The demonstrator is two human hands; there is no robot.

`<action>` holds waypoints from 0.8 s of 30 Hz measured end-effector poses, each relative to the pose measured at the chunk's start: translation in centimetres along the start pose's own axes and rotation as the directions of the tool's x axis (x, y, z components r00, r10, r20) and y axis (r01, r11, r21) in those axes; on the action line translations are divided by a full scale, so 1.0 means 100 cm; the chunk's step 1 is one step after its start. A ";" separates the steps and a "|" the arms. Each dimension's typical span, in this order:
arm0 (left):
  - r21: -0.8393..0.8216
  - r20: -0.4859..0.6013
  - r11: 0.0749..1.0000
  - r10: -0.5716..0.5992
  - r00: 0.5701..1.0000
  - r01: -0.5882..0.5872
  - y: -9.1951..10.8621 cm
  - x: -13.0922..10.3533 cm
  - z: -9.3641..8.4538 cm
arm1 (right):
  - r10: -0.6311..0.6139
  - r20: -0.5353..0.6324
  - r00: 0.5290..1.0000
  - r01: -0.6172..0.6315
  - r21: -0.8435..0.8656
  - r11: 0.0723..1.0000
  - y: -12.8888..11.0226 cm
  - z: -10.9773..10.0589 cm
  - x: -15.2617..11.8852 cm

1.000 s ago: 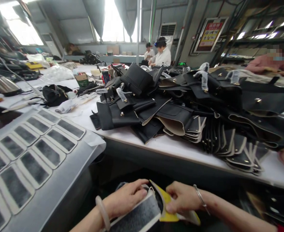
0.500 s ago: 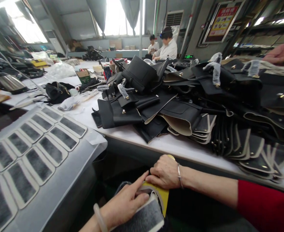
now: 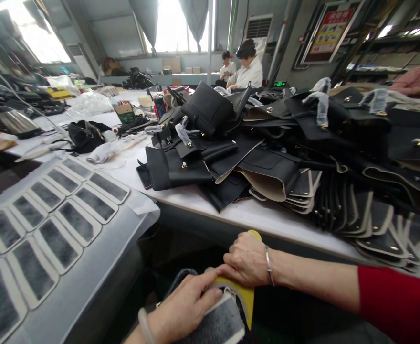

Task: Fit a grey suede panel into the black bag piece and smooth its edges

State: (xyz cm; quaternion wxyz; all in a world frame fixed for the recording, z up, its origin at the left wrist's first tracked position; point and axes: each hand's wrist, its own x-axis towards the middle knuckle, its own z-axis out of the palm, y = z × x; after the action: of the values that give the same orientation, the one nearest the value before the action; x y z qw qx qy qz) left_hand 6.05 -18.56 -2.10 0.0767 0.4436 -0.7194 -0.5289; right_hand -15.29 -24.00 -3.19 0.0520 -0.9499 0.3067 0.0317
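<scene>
Low in the middle, my left hand (image 3: 190,301) lies over a dark grey panel with a pale border (image 3: 220,322). Its fingers stretch toward my other hand, and the thumb rests along the panel's upper edge. My right hand (image 3: 244,260) is closed on a flat yellow piece with a curved grey inner edge (image 3: 247,303); its rounded top shows above the knuckles. The fingertips of both hands meet. What lies beneath the panel and under my fingers is hidden. A bracelet is on each wrist.
Left, rows of similar pale-bordered panels (image 3: 57,243) lie on a translucent sheet (image 3: 106,260). Ahead, a white table (image 3: 192,198) bears a heap of black bags (image 3: 210,112) and stacked flaps (image 3: 360,220). A kettle (image 3: 13,119) stands far left. People sit behind.
My right hand and the yellow piece have shifted slightly right and down. My left fingers have closed up a little against my right hand. The panel has moved slightly right.
</scene>
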 end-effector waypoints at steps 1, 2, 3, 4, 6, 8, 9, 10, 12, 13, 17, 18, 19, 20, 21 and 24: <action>-0.001 0.000 1.000 0.007 1.000 -0.007 0.001 -0.001 0.000 | 0.002 0.002 1.000 -0.002 0.002 1.000 -0.001 0.000 0.000; -0.004 -0.001 1.000 0.013 1.000 -0.013 0.001 -0.001 0.001 | 0.003 0.005 1.000 -0.003 0.006 1.000 -0.002 0.000 -0.001; -0.005 -0.002 1.000 0.019 1.000 -0.019 0.002 -0.002 0.001 | 0.005 0.008 1.000 -0.005 0.011 1.000 -0.003 0.001 -0.002; -0.004 -0.002 1.000 0.022 1.000 -0.022 0.002 -0.002 0.002 | 0.006 0.012 1.000 -0.007 0.013 1.000 -0.003 0.001 -0.002; 0.006 0.000 1.000 0.024 1.000 -0.024 0.002 -0.002 0.002 | 0.019 0.025 1.000 -0.019 0.007 1.000 -0.005 0.001 -0.003; 0.023 0.004 0.999 0.031 1.000 -0.031 0.002 -0.002 0.003 | 0.037 0.047 0.998 -0.037 -0.002 0.999 -0.008 -0.001 -0.004; 0.033 0.003 0.999 0.034 0.999 -0.034 0.001 -0.001 0.004 | 0.048 0.060 0.997 -0.048 -0.006 0.999 -0.009 -0.003 -0.005; 0.042 0.001 0.999 0.033 0.999 -0.033 0.001 -0.001 0.004 | 0.060 0.072 0.996 -0.060 -0.009 0.998 -0.010 -0.004 -0.006; 0.053 -0.005 0.998 0.030 1.000 -0.029 -0.001 -0.001 0.005 | 0.079 0.093 0.993 -0.079 -0.010 0.997 -0.012 -0.007 -0.007; 0.054 -0.008 0.998 0.029 1.000 -0.029 -0.002 -0.001 0.006 | 0.086 0.098 0.991 -0.085 -0.011 0.996 -0.013 -0.008 -0.007; 0.044 -0.004 0.997 0.069 0.998 -0.069 -0.001 -0.001 0.007 | 0.103 0.091 0.990 -0.102 -0.021 0.995 -0.016 -0.009 -0.010; 0.042 -0.001 0.996 0.082 0.997 -0.082 0.000 -0.001 0.007 | 0.112 0.088 0.990 -0.110 -0.023 0.994 -0.017 -0.009 -0.012; 0.040 0.005 0.995 0.094 0.996 -0.095 0.002 -0.001 0.006 | 0.116 0.086 0.990 -0.114 -0.021 0.993 -0.019 -0.008 -0.013; 0.039 0.011 0.994 0.106 0.994 -0.107 0.003 0.000 0.006 | 0.115 0.087 0.990 -0.114 -0.015 0.993 -0.020 -0.007 -0.014; 0.042 0.017 0.992 0.117 0.993 -0.118 0.005 0.000 0.005 | 0.116 0.087 0.989 -0.116 -0.007 0.993 -0.022 -0.006 -0.016; 0.070 0.021 0.989 0.132 0.991 -0.133 0.007 -0.001 0.005 | 0.176 0.087 0.981 -0.177 0.007 0.984 -0.031 0.001 -0.021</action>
State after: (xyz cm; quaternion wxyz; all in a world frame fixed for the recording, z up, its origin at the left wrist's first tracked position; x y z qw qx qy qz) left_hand 5.41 -18.09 -1.76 0.0900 0.3927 -0.7663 -0.5005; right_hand -15.20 -20.30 -2.86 0.0690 -0.9162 0.3875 0.0748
